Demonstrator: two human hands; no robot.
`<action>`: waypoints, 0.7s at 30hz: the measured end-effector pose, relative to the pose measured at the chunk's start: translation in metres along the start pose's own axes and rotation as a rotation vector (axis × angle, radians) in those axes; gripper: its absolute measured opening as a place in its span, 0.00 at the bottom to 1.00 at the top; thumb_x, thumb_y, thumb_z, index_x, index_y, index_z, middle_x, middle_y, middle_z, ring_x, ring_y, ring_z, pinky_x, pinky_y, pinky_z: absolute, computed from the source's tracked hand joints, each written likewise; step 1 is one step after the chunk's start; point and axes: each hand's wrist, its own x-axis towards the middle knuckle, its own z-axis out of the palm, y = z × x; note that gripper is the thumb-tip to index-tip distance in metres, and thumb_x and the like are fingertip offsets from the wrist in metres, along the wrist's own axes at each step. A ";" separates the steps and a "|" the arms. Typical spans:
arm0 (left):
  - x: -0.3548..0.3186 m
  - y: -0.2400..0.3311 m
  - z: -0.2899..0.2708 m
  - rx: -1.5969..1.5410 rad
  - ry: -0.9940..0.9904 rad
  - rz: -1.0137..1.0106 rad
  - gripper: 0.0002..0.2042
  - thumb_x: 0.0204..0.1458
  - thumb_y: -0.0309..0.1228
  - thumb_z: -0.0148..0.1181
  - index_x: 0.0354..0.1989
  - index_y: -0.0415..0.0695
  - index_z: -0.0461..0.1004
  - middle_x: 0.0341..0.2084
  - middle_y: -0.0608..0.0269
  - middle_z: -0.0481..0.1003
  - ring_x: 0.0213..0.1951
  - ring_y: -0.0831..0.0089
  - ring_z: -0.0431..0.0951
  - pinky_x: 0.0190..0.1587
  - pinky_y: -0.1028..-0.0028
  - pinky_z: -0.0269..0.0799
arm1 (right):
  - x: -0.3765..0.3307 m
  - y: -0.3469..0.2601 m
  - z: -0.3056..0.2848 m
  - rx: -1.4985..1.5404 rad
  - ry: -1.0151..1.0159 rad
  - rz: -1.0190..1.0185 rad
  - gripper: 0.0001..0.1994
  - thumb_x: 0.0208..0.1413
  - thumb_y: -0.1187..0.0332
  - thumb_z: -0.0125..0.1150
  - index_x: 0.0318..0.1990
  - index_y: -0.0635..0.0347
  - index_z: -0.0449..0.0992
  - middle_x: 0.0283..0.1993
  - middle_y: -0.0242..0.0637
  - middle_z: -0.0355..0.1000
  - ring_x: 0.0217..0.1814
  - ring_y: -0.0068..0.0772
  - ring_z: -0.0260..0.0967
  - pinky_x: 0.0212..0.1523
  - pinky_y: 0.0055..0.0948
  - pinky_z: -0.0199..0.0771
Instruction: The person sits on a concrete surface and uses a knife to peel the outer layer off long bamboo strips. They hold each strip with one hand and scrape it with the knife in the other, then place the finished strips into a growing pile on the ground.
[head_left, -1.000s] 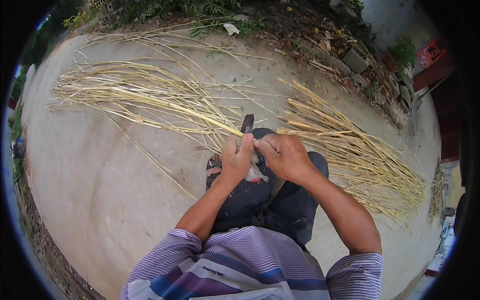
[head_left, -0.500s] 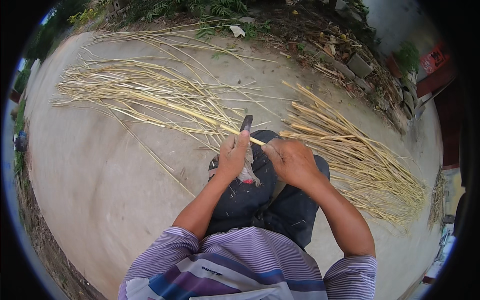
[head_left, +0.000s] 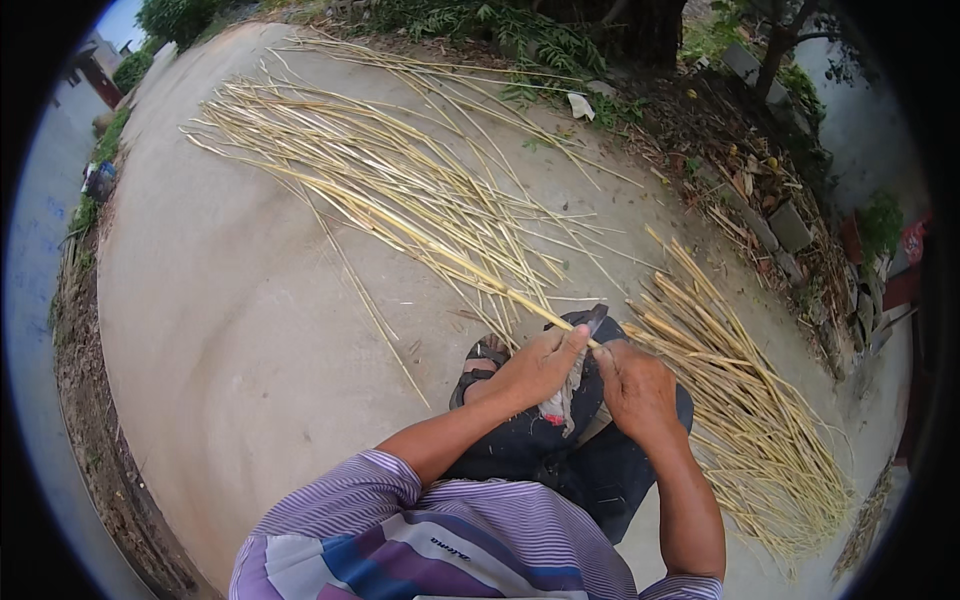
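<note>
Both hands have drifted a little since half a second ago, and the long stalk between them now reaches farther up-left toward the loose pile.

Leftmost lies the spread of pale stalks fanned across the concrete ground; from it one long stalk runs down to the hands, so the working of this single stem looks under way rather than finished. The left hand is closed around the stalk's near end, thumb tip pressed on it, with a rag-wrapped tool hanging under the palm. Just beside it, the right hand is curled, forefinger touching the same end; what it grips I cannot tell. Further right, a second heap of stalks lies well apart from the fingers.
</note>
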 end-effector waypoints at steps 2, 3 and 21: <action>-0.005 0.017 -0.004 0.173 -0.025 0.067 0.28 0.64 0.50 0.46 0.23 0.34 0.67 0.16 0.56 0.63 0.25 0.73 0.61 0.30 0.64 0.62 | -0.005 0.007 0.006 -0.062 -0.004 0.019 0.13 0.61 0.60 0.54 0.30 0.60 0.73 0.28 0.50 0.73 0.31 0.58 0.72 0.32 0.49 0.70; -0.005 0.007 -0.006 0.263 -0.035 0.037 0.26 0.64 0.49 0.48 0.27 0.33 0.69 0.18 0.45 0.66 0.24 0.64 0.66 0.31 0.61 0.65 | -0.006 0.007 0.012 -0.021 0.005 0.013 0.13 0.61 0.60 0.54 0.31 0.60 0.74 0.27 0.50 0.73 0.31 0.59 0.72 0.31 0.50 0.70; -0.038 0.005 -0.038 0.037 0.145 0.132 0.19 0.63 0.43 0.50 0.36 0.38 0.77 0.22 0.65 0.72 0.27 0.78 0.70 0.30 0.71 0.67 | 0.014 0.014 0.068 1.521 -0.397 0.764 0.08 0.60 0.68 0.47 0.37 0.62 0.71 0.21 0.35 0.68 0.14 0.23 0.58 0.14 0.21 0.55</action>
